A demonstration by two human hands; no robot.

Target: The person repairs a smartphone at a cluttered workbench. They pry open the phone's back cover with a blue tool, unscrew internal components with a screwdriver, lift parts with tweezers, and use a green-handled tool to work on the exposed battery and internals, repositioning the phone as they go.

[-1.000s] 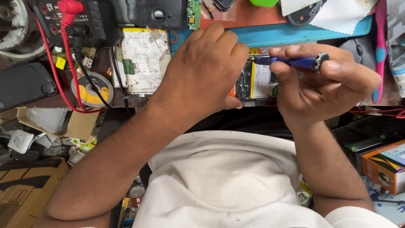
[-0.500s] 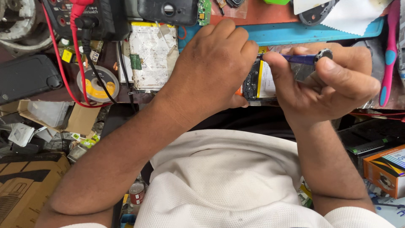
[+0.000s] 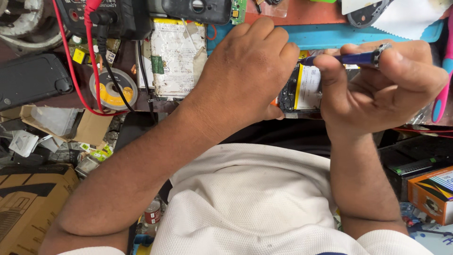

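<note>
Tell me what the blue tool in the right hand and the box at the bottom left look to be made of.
Blue tool: probably glossy plastic or painted metal on the shaft, going by its sheen; the ridged silver ring at its end looks like metal. The right hand holds it.
Box: matt brown cardboard, with a visibly folded flap edge.

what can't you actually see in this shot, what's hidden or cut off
Head view only:
- Screwdriver tip: hidden behind the left hand, so what it touches cannot be told.
- Opened phone: mostly covered by both hands; the right hand hides its right end.
- Multimeter: cut off by the top edge.
- Orange box: cut off by the right edge.
</note>
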